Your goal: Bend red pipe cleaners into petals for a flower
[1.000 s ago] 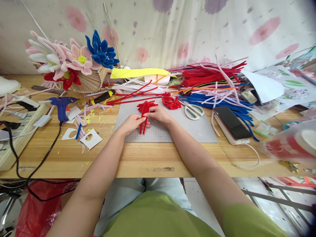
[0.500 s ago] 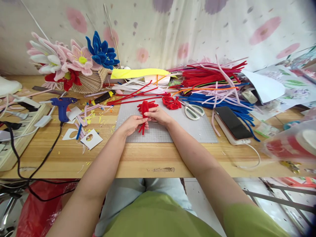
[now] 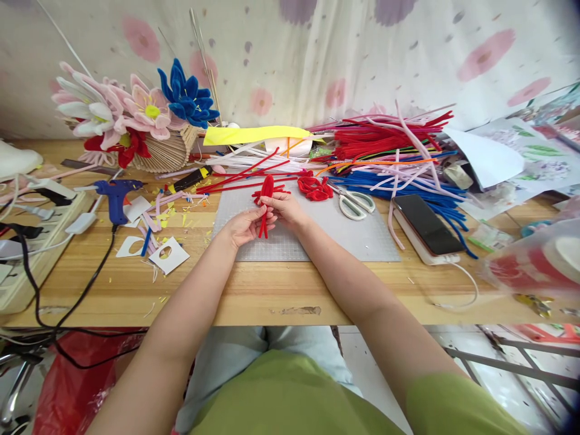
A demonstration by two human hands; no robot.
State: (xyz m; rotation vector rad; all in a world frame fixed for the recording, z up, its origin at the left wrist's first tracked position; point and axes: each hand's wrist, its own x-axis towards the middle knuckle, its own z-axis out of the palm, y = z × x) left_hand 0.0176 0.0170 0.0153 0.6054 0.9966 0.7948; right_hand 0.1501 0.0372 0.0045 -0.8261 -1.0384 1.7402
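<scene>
Both hands meet over the grey cutting mat and hold a folded red pipe-cleaner piece. My left hand grips its lower stems from the left. My right hand pinches the piece's middle from the right. Its looped top sticks up above my fingers and its loose ends hang below. Another bent red pipe-cleaner bundle lies on the mat just right of my hands.
White-handled scissors, a phone on a white power bank and a heap of coloured pipe cleaners lie right. A blue glue gun, paper scraps and a power strip lie left. Pipe-cleaner flowers stand behind.
My hands have lifted the red piece slightly and shifted it away from me on the mat; its loose ends have turned a little. Nothing else moved.
</scene>
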